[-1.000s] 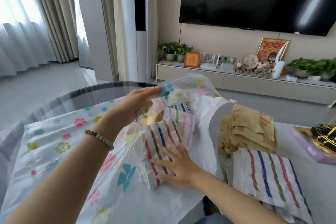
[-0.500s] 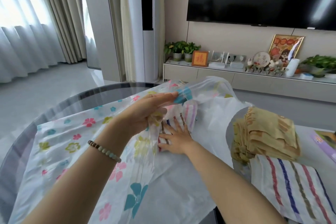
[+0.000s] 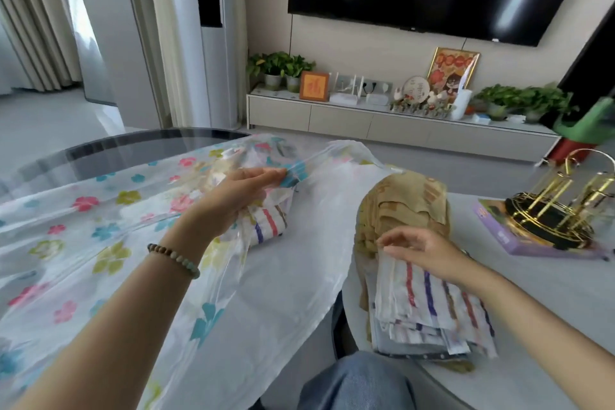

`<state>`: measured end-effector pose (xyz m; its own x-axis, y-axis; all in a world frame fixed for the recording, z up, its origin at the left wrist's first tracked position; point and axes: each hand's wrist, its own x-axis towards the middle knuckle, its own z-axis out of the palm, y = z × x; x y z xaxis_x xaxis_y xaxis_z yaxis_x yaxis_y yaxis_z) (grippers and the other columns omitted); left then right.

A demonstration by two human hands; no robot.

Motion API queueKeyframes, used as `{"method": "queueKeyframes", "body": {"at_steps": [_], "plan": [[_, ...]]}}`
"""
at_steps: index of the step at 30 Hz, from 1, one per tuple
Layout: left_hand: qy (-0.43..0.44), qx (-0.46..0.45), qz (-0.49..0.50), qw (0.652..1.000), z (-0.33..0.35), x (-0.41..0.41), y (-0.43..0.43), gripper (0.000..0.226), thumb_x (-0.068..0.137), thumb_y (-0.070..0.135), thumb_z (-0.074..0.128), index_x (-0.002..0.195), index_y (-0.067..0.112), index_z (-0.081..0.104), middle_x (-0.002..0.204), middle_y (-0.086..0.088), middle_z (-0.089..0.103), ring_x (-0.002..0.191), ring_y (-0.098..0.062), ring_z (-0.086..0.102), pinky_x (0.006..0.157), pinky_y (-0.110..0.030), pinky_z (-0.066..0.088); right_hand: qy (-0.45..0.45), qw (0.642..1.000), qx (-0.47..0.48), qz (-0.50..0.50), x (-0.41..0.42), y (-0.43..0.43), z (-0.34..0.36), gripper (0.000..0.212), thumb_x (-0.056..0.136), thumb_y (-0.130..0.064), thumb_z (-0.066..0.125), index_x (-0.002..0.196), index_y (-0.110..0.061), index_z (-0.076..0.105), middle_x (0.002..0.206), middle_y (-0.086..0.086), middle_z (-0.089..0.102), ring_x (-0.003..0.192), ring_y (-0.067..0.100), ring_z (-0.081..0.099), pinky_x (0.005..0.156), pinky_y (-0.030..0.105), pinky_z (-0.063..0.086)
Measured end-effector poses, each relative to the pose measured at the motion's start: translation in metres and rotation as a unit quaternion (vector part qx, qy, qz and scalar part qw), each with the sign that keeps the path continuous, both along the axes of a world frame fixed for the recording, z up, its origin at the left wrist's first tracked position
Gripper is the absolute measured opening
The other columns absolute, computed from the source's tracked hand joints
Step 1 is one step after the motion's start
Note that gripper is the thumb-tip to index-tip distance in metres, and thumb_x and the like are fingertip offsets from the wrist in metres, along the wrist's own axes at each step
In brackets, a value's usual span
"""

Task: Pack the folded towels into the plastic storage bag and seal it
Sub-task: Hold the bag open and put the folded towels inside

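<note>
right now, lifting the upper film of the plastic storage bag (image 3: 100,243) at its mouth with the left hand (image 3: 239,196), thumb under and fingers over, pinched on the film beside a blue flower print. spread flat over the glass-topped table (image 3: 133,146), with the mouth turned toward the right. already inside, just below that hand and seen through the plastic: one striped towel (image 3: 266,226). well apart to the right, outside the bag, on the pale table (image 3: 549,293): a stack of striped towels (image 3: 432,309) nearest, and a stack of tan towels (image 3: 399,206) just behind, touching it. reaching with the right hand (image 3: 429,253) over the far edge of the striped ones, fingers curled down and a little apart, tips at the top towel's edge. cannot tell whether clamped on it yet.

as for the towels, likely light and soft, floppy once lifted by one edge, so apt to unfold. better to slide fingers under the folded edge with thumb on top and take the whole fold, not a loose corner. nothing fragile here, so safe to squeeze firmly.

as for the bag, probably thin, slick and limp, prone to sag shut and cling. best held near the mouth rim and raised to leave a gap. expect cloth to drag on the film, so push in flat and low. leave the seal strip free of cloth for closing.
</note>
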<state>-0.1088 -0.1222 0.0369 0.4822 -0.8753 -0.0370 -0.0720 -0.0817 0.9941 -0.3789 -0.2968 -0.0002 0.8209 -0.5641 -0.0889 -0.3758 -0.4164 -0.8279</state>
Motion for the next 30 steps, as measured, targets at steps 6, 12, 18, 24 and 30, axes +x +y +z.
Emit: {"method": "queueKeyframes", "body": {"at_steps": [6, 12, 18, 24, 30], "plan": [[0.010, 0.030, -0.017, 0.999, -0.009, -0.009, -0.003, 0.038, 0.081, 0.047, 0.064, 0.105, 0.018, 0.071, 0.076, 0.012, 0.071, 0.064, -0.010, 0.045, 0.055, -0.014, 0.039, 0.108, 0.961, 0.041, -0.250, -0.082, -0.062, -0.041, 0.088, 0.078, -0.027, 0.074, 0.147, -0.009, 0.021, 0.150, 0.010, 0.032, 0.135, 0.025, 0.035, 0.105, 0.035, 0.032], [0.025, 0.021, -0.001, 0.999, -0.008, -0.010, 0.001, 0.034, 0.079, 0.045, 0.062, 0.095, 0.018, 0.074, 0.105, -0.009, 0.056, 0.060, -0.010, 0.040, 0.051, -0.017, 0.034, -0.008, 0.939, 0.193, -0.285, -0.083, -0.068, -0.065, 0.049, 0.080, -0.018, 0.070, 0.124, -0.006, 0.053, 0.118, 0.018, 0.064, 0.099, 0.028, 0.064, 0.083, 0.036, 0.051], [0.029, 0.000, 0.026, 0.999, 0.001, -0.006, 0.008, 0.030, 0.078, 0.044, 0.063, 0.093, 0.020, 0.073, 0.106, -0.007, 0.067, 0.087, -0.023, 0.054, 0.078, -0.029, 0.044, -0.063, 0.934, 0.155, -0.315, -0.075, -0.067, -0.060, 0.030, 0.077, -0.017, 0.074, 0.104, -0.011, 0.062, 0.105, 0.015, 0.069, 0.091, 0.030, 0.067, 0.085, 0.041, 0.053], [0.063, -0.048, 0.040, 0.996, 0.016, 0.008, 0.020, 0.028, 0.082, 0.037, 0.060, 0.098, 0.016, 0.070, 0.080, -0.003, 0.057, 0.036, -0.003, 0.035, 0.034, -0.010, 0.029, 0.007, 0.979, 0.026, -0.201, -0.076, -0.046, -0.037, 0.024, 0.086, -0.018, 0.064, 0.109, -0.019, 0.055, 0.110, 0.006, 0.066, 0.090, 0.016, 0.064, 0.076, 0.029, 0.053], [0.049, -0.058, 0.055, 0.996, 0.037, 0.026, 0.027, 0.027, 0.092, 0.032, 0.052, 0.108, 0.014, 0.064, 0.078, 0.009, 0.068, 0.042, -0.003, 0.032, 0.036, -0.008, 0.029, -0.086, 0.991, 0.063, -0.084, -0.039, 0.007, 0.055, 0.022, 0.081, -0.029, 0.066, 0.102, -0.031, 0.059, 0.093, -0.010, 0.071, 0.078, 0.007, 0.071, 0.058, 0.015, 0.054]]}}
